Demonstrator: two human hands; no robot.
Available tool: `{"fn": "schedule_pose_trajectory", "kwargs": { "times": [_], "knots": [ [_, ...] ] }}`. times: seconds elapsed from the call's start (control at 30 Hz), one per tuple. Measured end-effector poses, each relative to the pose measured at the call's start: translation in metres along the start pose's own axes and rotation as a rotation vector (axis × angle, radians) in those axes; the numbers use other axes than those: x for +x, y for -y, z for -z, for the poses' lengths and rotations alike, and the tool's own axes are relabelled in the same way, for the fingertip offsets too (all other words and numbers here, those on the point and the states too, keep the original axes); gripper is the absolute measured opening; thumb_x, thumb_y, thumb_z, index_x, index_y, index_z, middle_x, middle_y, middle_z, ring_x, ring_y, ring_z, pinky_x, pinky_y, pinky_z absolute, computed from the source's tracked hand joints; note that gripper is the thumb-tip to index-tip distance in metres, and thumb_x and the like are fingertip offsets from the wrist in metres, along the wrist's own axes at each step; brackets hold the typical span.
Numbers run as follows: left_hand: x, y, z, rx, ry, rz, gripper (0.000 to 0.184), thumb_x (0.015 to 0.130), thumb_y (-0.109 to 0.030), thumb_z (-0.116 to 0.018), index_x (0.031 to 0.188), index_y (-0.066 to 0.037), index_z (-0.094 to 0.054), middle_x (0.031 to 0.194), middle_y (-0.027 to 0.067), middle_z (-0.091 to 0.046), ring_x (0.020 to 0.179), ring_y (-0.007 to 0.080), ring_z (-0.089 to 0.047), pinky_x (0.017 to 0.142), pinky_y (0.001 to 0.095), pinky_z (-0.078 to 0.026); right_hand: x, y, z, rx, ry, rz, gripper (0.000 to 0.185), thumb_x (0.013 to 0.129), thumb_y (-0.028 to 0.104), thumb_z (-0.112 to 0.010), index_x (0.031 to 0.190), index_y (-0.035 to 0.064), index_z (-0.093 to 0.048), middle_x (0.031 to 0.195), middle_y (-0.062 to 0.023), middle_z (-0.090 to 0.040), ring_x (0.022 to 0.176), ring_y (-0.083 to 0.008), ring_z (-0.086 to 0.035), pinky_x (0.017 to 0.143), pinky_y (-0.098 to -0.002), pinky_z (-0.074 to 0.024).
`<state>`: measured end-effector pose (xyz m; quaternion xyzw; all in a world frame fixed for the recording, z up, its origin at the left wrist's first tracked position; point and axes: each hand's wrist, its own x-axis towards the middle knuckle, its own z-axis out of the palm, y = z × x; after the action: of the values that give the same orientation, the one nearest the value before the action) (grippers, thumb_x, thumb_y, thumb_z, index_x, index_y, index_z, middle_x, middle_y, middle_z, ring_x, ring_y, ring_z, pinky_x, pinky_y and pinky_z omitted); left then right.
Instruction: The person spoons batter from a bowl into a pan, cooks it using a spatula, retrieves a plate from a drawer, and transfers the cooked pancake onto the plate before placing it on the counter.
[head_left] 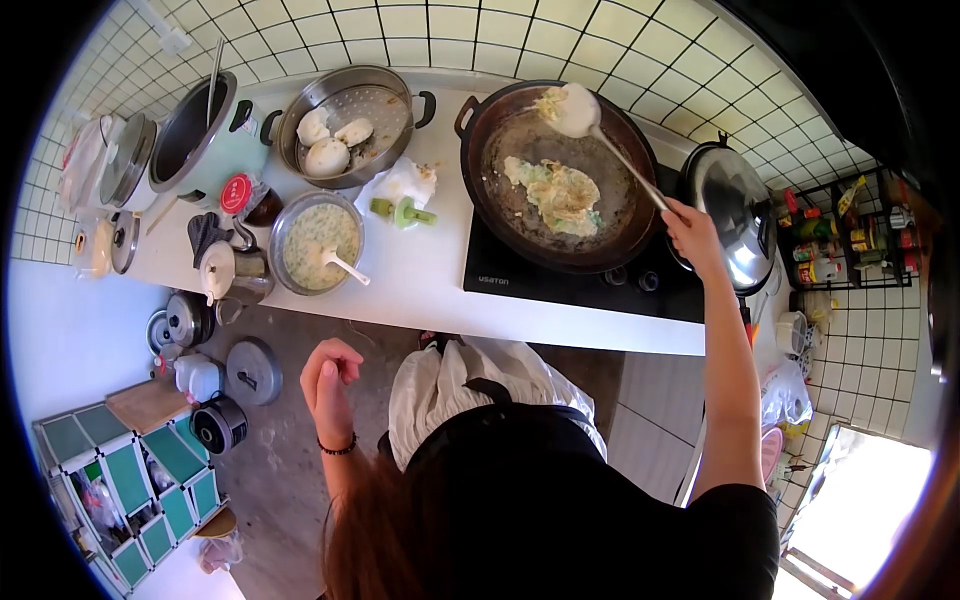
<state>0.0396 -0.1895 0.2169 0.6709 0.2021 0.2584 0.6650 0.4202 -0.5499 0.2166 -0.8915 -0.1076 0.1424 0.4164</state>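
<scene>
My right hand (pixel 690 235) is closed round the handle of a spatula (pixel 574 112). Bits of food cling to the spatula's pale head, which is over the far side of a dark wok (pixel 483 215). Lower in the wok lies a folded, broken egg pancake (pixel 560 196), yellowish with green bits. My left hand (pixel 332 375) hangs in front of the counter, fingers loosely curled together with nothing visible in them. Nearest to it on the counter stands a metal bowl of pale batter with green flecks (pixel 310 240), a white spoon (pixel 345 265) resting in it.
The wok sits on a black induction cooker (pixel 500 270); a lidded pot (pixel 728 205) stands to its right. Leftward are a steamer pan (pixel 390 85) holding pale, rounded food, a kettle (pixel 250 275), a red-lidded jar (pixel 237 193) and a rice cooker (pixel 200 165). A spice rack (pixel 850 235) hangs right.
</scene>
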Motion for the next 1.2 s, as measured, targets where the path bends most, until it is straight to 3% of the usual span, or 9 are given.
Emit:
{"fn": "schedule_pose_trajectory", "kwargs": {
  "times": [0.1,0.2,0.33,0.43,0.53,0.63,0.77,1.07,1.2],
  "knots": [
    [0.001,0.002,0.002,0.001,0.011,-0.019,0.041,0.090,-0.036,-0.042,0.078,0.001,-0.056,0.069,0.0022,-0.046,0.061,0.0086,-0.039,0.054,0.0220,-0.027,-0.029,0.010,0.003,-0.591,-0.327,0.402,0.036,0.084,0.016,-0.057,0.120,0.0221,-0.058,0.070,-0.0117,-0.058,0.068,-0.0285,-0.060,0.062,-0.0358,-0.0478],
    [0.006,0.001,-0.002,-0.011,0.039,-0.032,0.041,0.090,-0.036,-0.041,0.080,0.001,-0.053,0.068,0.0018,-0.042,0.059,0.0079,-0.035,0.053,0.0218,-0.024,-0.053,0.033,0.003,-0.909,-0.263,0.291,0.035,0.084,0.015,-0.058,0.119,0.0165,-0.058,0.081,-0.0129,-0.063,0.074,-0.0325,-0.060,0.066,-0.0347,-0.0481],
    [0.012,0.004,-0.003,-0.054,0.074,-0.038,0.039,0.090,-0.035,-0.041,0.080,0.001,-0.054,0.069,0.0020,-0.043,0.059,0.0080,-0.036,0.054,0.0216,-0.025,-0.060,0.002,0.002,-0.706,-0.403,0.533,0.035,0.086,0.016,-0.057,0.121,0.0177,-0.057,0.059,-0.0058,-0.051,0.051,-0.0202,-0.052,0.051,-0.0318,-0.0447],
    [0.014,0.004,-0.001,-0.053,0.087,-0.038,0.039,0.091,-0.034,-0.041,0.081,0.001,-0.055,0.069,0.0023,-0.044,0.060,0.0079,-0.037,0.054,0.0214,-0.026,-0.099,0.043,-0.009,0.035,-0.119,-0.268,0.034,0.090,0.020,-0.054,0.122,0.0092,-0.055,0.058,0.0003,-0.046,0.044,-0.0096,-0.042,0.041,-0.0238,-0.0348],
    [0.016,0.007,0.001,-0.047,0.092,-0.023,0.039,0.090,-0.035,-0.042,0.080,0.001,-0.056,0.069,0.0023,-0.045,0.061,0.0080,-0.038,0.054,0.0214,-0.026,-0.130,0.055,-0.013,0.510,0.105,-0.536,0.025,0.092,0.024,-0.051,0.110,0.0064,-0.054,0.059,0.0026,-0.041,0.041,-0.0016,-0.028,0.035,-0.0177,-0.0200],
    [0.019,0.010,0.004,-0.058,0.091,-0.012,0.042,0.090,-0.037,-0.043,0.077,0.000,-0.057,0.068,0.0019,-0.047,0.061,0.0080,-0.040,0.055,0.0219,-0.027,-0.149,0.071,-0.023,0.519,0.291,-0.665,0.014,0.093,0.027,-0.049,0.087,0.0136,-0.048,0.059,0.0052,-0.038,0.042,0.0010,-0.027,0.034,-0.0149,-0.0174],
    [0.024,0.011,0.011,-0.074,0.107,-0.020,0.042,0.090,-0.037,-0.042,0.077,0.000,-0.056,0.068,0.0022,-0.047,0.061,0.0082,-0.040,0.055,0.0218,-0.027,-0.155,0.081,-0.033,0.585,0.398,-0.695,0.012,0.093,0.024,-0.047,0.087,0.0141,-0.046,0.060,0.0053,-0.038,0.043,0.0013,-0.027,0.034,-0.0149,-0.0174],
    [0.030,0.018,0.030,-0.116,0.076,-0.043,0.044,0.090,-0.038,-0.042,0.077,0.001,-0.056,0.070,0.0031,-0.047,0.062,0.0087,-0.040,0.055,0.0217,-0.027,-0.127,0.118,-0.052,0.547,0.403,-0.750,0.047,0.093,0.022,-0.043,0.139,0.0189,-0.033,0.064,0.0047,-0.039,0.045,-0.0002,-0.026,0.036,-0.0149,-0.0161],
    [0.030,0.025,0.041,-0.140,0.040,-0.036,0.044,0.090,-0.039,-0.042,0.076,0.001,-0.055,0.070,0.0032,-0.046,0.061,0.0087,-0.039,0.055,0.0218,-0.027,-0.104,0.122,-0.075,0.584,0.370,-0.769,0.049,0.090,0.015,-0.040,0.138,0.0198,-0.034,0.067,0.0014,-0.039,0.046,-0.0027,-0.028,0.036,-0.0158,-0.0187]
  ]
}}
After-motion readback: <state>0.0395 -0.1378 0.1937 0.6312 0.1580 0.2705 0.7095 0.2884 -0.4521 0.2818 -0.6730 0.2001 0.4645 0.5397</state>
